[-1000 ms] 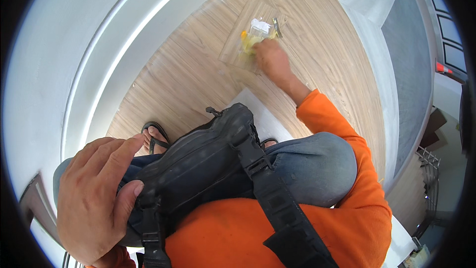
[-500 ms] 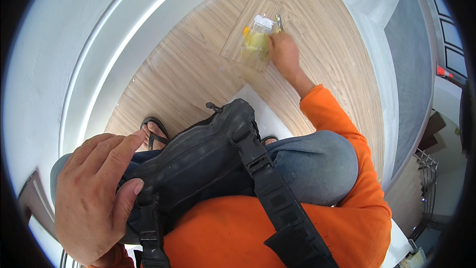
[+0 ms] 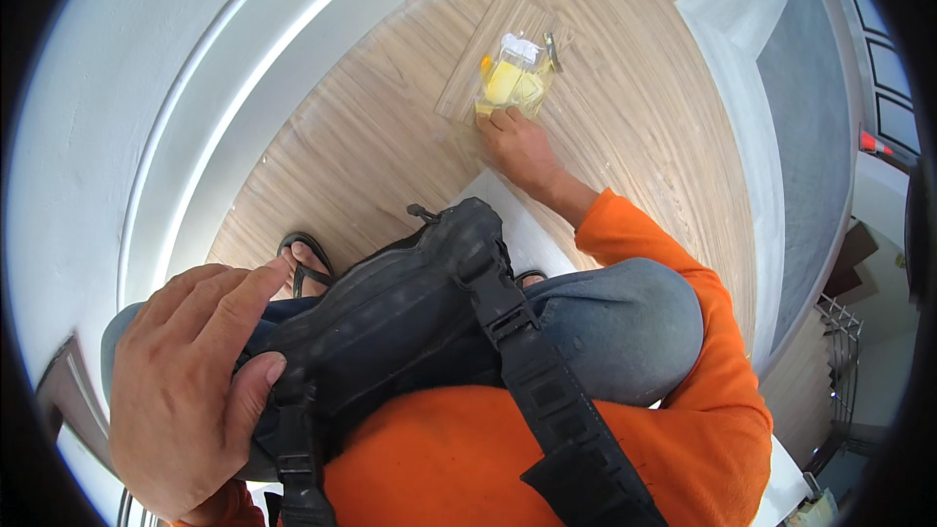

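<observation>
My right hand reaches down to the near edge of a short wood-look board. Its fingers are bent and closed at the edge of a yellow, partly see-through smear or sheet; what they grip is too small to make out. Beyond it on the board lie a white lump, like paste, and a small orange spot. A narrow dark tool, its kind unclear, rests at the board's right side. Over my left knee, my left hand is open and holds nothing, its thumb apart.
Wood-look flooring lies under the board. A white stepped skirting curves along the left. To the right are a pale strip and a grey panel. My black bag hangs across my lap. A orange-red cone stands far right.
My right hand has moved from the right side of the yellow patch down to its near edge. The yellow area looks brighter and sharper. My left hand stays put.
</observation>
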`<state>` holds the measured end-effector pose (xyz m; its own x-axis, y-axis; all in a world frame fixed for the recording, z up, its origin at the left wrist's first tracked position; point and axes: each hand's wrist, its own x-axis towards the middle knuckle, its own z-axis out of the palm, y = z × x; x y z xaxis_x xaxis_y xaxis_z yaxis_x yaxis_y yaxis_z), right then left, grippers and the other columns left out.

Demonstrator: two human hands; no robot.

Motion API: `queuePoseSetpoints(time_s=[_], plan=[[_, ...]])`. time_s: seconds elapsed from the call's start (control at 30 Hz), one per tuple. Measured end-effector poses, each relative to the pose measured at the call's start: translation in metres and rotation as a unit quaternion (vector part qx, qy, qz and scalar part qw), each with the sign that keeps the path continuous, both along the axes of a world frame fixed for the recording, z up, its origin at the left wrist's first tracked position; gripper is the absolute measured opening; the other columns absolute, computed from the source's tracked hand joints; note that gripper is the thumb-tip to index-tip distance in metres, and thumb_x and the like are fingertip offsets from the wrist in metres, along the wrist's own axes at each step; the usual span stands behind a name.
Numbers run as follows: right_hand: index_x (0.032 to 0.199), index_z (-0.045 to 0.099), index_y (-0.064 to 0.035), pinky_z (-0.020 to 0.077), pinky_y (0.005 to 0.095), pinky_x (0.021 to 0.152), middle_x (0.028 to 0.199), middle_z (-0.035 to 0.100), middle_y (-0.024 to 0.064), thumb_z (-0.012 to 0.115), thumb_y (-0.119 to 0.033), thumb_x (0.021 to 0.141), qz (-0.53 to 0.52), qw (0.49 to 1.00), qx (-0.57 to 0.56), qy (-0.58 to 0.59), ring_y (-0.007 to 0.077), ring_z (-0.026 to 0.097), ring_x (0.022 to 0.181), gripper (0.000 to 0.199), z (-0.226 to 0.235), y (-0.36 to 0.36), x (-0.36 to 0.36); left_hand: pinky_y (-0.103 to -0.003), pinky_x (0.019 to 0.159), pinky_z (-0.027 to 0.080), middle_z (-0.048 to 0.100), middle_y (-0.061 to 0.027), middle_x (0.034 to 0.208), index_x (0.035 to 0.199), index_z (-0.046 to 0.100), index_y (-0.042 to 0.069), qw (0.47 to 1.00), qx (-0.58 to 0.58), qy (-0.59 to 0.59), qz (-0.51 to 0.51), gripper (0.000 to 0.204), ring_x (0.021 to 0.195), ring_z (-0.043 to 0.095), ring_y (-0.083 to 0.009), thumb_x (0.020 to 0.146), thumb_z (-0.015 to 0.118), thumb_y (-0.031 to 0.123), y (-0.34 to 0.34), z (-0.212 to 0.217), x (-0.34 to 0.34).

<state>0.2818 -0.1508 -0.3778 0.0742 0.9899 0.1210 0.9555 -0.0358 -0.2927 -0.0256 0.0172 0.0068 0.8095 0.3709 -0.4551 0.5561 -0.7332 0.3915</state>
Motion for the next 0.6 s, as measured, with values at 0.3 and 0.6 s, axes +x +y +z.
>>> queuePoseSetpoints(time_s=[0.3, 0.6], plan=[[0.104, 0.076, -0.0077, 0.0571, 0.0469, 0.078, 0.094, 0.066, 0.0127, 0.069, -0.012, 0.094, -0.154, 0.988, -0.002, 0.026, 0.0353, 0.067, 0.092, 0.013, 0.007, 0.004, 0.038, -0.05, 0.099, 0.052, 0.072, -0.0244, 0.117, 0.13, 0.066, -0.003, 1.0, -0.006, 0.008, -0.001, 0.051, 0.113, 0.067, -0.0458, 0.088, 0.069, 0.025, 0.001, -0.001, 0.005], [0.106, 0.074, -0.0067, 0.0566, 0.0489, 0.079, 0.097, 0.067, 0.0162, 0.068, -0.014, 0.095, -0.144, 0.989, -0.016, 0.017, 0.0375, 0.067, 0.095, 0.015, 0.002, -0.012, 0.043, -0.05, 0.099, 0.053, 0.072, -0.0241, 0.117, 0.129, 0.066, -0.003, 1.0, -0.009, -0.013, -0.016, 0.05, 0.112, 0.067, -0.0461, 0.088, 0.069, 0.025, 0.004, -0.012, 0.005]])
